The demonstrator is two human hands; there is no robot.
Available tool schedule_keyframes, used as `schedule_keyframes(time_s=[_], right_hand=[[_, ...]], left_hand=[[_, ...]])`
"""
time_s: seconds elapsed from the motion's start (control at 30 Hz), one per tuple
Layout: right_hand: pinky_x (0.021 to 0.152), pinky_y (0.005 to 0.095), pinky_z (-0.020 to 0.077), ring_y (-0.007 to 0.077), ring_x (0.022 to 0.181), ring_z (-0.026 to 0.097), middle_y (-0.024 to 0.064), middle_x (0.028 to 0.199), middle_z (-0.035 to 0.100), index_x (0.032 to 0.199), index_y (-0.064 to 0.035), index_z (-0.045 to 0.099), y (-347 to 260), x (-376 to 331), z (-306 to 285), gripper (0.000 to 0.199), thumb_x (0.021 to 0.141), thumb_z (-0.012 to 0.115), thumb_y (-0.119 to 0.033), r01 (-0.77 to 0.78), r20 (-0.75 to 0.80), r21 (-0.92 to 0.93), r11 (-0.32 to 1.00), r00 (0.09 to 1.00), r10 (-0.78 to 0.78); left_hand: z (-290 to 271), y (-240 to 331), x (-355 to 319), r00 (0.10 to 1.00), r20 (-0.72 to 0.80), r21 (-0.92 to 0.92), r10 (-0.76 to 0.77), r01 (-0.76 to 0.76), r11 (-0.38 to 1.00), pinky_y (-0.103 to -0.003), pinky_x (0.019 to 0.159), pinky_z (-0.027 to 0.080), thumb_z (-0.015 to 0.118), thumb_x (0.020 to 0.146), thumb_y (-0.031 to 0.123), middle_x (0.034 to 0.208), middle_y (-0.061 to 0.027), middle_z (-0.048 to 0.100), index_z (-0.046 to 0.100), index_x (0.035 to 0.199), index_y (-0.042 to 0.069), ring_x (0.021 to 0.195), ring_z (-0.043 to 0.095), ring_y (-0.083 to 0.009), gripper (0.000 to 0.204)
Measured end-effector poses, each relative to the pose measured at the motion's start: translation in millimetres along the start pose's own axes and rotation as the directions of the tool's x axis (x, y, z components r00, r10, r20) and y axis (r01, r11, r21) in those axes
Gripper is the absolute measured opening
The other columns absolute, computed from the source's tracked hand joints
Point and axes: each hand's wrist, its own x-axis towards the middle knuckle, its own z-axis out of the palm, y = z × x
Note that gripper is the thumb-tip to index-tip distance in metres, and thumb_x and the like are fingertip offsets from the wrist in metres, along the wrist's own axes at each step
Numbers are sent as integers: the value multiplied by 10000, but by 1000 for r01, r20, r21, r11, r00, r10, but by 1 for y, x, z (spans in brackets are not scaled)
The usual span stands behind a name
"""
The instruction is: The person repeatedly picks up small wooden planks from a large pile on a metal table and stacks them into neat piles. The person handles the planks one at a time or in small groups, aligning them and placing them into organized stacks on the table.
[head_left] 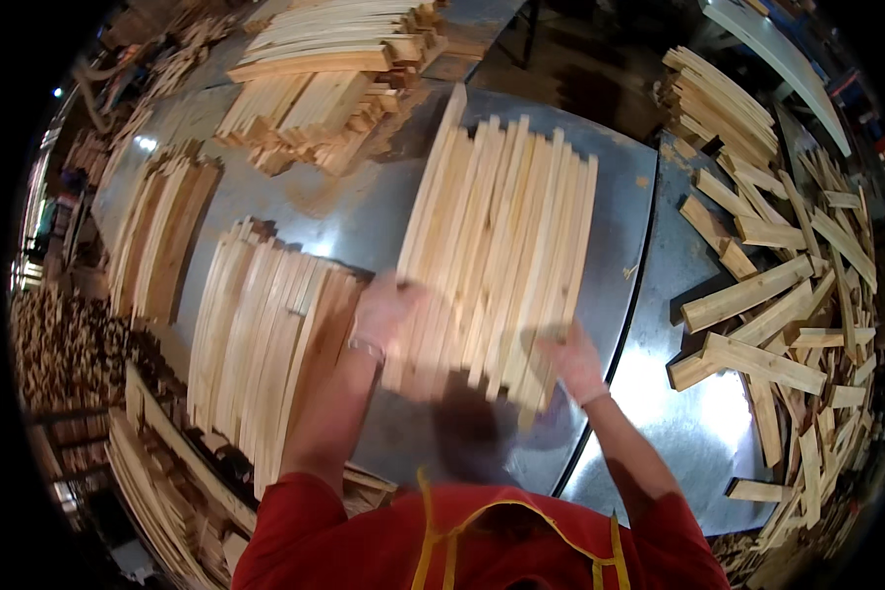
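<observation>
A wide row of pale wooden strips [492, 246] lies side by side on the metal table, their ends uneven. At its left edge, near the lower end, is my left hand [388, 310]; motion smears its fingers, so their grip does not show. My right hand [572, 364] is against the lower right edge of the same row. Its thumb and fingers look spread apart, though slightly blurred. Close beside my left forearm stands another stack of strips [256, 329], with its upper ends turned away from me.
A smaller bundle of wood [162, 231] sits farther left, and larger stacked piles [315, 98] lie at the back. On the right, loose offcuts [767, 305] are heaped across the table [634, 442], which has a dark seam. Sawdust patches dot the metal.
</observation>
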Motion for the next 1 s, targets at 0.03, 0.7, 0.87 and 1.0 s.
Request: schedule_keyframes(time_s=[0.03, 0.7, 0.87, 1.0], right_hand=[[979, 452, 535, 396, 1137, 663, 251, 1229, 674, 1337, -52, 562, -17, 35, -3, 603, 870, 764, -376, 39, -63, 75, 996, 997, -34], [509, 356, 406, 181, 563, 473, 40, 708, 466, 976, -124, 546, 197, -70, -266, 373, 896, 761, -419, 476, -550, 817, 327, 468, 692], [782, 420, 553, 216, 998, 653, 66, 1072, 671, 1302, -108, 573, 214, -4, -276, 483, 893, 800, -227, 540, -469, 839, 58, 667, 578], [980, 375, 540, 235, 1144, 646, 69, 1238, 675, 1332, -28, 587, 202, -27, -219, 458, 931, 749, -178, 465, -466, 882, 82, 829, 309]], left_hand=[[-13, 29, 32, 999, -34, 62, 31, -28, 998, -471, 970, 536, 707, 870, 439, 1138, -228, 731, 672, 1197, 21, 1095, 682, -410, 532], [126, 34, -207, 728, 489, 190, 481, -627, 755, -486, 1123, 447, 707, 918, 319, 1396, -198, 634, 645, 1377, 81, 1315, 579, -381, 520], [169, 72, -258, 616, 606, 179, 503, -721, 669, -477, 1123, 446, 720, 916, 355, 1435, -173, 609, 622, 1388, 78, 1340, 561, -349, 555], [193, 108, -279, 660, 422, 196, 621, -736, 649, -458, 1112, 459, 733, 914, 356, 1436, -211, 591, 554, 1448, 46, 1345, 547, -381, 643]])
